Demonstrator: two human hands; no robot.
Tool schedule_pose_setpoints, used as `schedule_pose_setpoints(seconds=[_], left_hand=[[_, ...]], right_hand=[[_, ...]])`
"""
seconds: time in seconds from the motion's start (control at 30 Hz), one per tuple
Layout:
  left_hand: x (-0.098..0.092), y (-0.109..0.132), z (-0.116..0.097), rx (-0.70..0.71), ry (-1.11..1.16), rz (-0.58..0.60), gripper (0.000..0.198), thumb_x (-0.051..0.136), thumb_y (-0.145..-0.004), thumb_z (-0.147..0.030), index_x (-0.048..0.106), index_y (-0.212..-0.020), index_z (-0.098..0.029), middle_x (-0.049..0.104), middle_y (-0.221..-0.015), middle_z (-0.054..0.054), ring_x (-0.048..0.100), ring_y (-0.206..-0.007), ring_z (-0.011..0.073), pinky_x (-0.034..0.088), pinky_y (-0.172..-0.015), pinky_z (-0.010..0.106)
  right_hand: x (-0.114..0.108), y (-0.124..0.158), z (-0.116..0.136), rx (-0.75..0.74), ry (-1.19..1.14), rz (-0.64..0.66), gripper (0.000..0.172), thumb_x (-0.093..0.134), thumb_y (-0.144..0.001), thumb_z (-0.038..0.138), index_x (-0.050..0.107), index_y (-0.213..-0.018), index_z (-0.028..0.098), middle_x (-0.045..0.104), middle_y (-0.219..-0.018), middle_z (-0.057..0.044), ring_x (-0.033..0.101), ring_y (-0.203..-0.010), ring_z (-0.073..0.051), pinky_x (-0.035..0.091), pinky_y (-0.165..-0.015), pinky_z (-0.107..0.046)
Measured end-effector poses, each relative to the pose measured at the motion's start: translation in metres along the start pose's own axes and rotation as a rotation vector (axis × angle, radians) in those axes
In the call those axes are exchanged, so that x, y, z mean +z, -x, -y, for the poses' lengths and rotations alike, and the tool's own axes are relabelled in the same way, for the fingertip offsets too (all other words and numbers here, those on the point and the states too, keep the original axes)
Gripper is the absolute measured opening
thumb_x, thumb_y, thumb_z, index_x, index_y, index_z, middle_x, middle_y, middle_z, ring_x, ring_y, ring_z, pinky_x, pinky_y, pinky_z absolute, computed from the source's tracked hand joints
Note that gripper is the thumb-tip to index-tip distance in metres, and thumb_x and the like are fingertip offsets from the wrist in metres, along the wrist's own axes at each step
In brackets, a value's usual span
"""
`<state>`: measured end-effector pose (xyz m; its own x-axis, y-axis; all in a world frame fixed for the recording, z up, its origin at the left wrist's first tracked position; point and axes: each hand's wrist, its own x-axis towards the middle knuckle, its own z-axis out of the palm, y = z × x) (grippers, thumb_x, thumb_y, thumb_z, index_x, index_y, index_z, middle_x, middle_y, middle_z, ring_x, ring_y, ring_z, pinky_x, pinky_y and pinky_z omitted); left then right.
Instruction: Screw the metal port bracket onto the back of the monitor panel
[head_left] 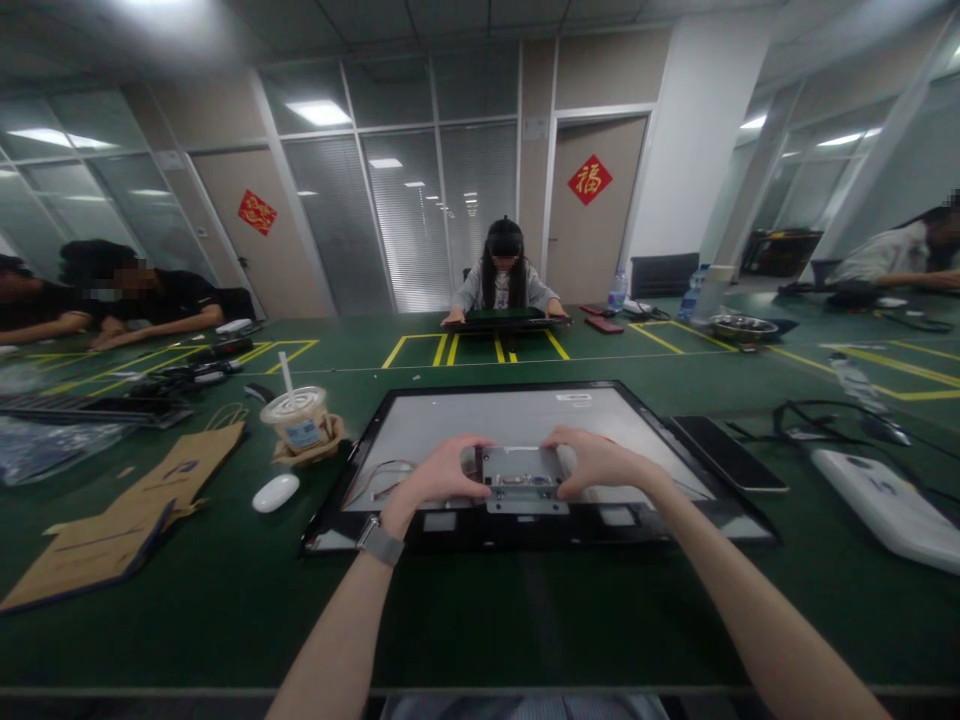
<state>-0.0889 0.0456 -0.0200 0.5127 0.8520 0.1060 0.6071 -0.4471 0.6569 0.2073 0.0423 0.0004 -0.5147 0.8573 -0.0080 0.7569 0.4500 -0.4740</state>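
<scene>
Between my two hands is a grey metal bracket (525, 466) with a row of display ports along its near side. My left hand (448, 470) grips its left end with thumb and fingers, and my right hand (592, 462) grips the right end. Under it lies a large flat monitor panel (480, 410), its pale back facing up inside a black frame. Thin wires (386, 478) run over the panel left of my left hand. Whether the bracket rests on the panel or is just above it, I cannot tell.
To the left are a drink cup (298, 418), a white mouse (275, 493) and a flattened paper bag (142, 510). At right lie a black phone-like slab (726, 452), dark cables (814, 420) and a white device (885, 505). Across the table a person (504, 275) holds another panel.
</scene>
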Motion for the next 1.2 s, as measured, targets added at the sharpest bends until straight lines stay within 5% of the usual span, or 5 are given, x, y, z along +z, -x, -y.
schedule_pose_setpoints(seconds=[0.27,0.7,1.2], left_hand=[[-0.002,-0.009,0.006,-0.023,0.087,-0.104,0.067,0.080,-0.071,-0.027,0.061,-0.134,-0.021,0.063,-0.140,0.007,0.057,-0.130,0.0283,0.040,-0.116,0.042],[0.017,-0.022,0.030,-0.089,0.205,-0.036,0.077,0.078,-0.073,-0.022,0.052,-0.145,-0.016,0.056,-0.148,0.015,0.056,-0.134,0.0306,0.041,-0.117,0.045],[0.015,-0.022,0.017,-0.039,0.066,-0.065,0.061,0.077,-0.070,-0.024,0.066,-0.129,-0.014,0.064,-0.134,0.012,0.062,-0.120,0.0291,0.047,-0.108,0.040]], right_hand=[[0.001,-0.006,-0.015,-0.059,-0.168,-0.201,0.061,0.076,-0.070,0.032,0.064,-0.128,0.019,0.063,-0.137,-0.013,0.058,-0.127,-0.031,0.039,-0.113,-0.048],[0.023,-0.020,-0.034,0.092,-0.156,-0.103,0.072,0.078,-0.073,0.030,0.056,-0.140,0.015,0.058,-0.145,-0.017,0.055,-0.132,-0.035,0.040,-0.114,-0.050],[0.023,-0.019,-0.033,0.039,-0.278,-0.139,0.072,0.080,-0.068,0.027,0.054,-0.135,0.020,0.061,-0.139,-0.015,0.056,-0.131,-0.032,0.043,-0.110,-0.050]])
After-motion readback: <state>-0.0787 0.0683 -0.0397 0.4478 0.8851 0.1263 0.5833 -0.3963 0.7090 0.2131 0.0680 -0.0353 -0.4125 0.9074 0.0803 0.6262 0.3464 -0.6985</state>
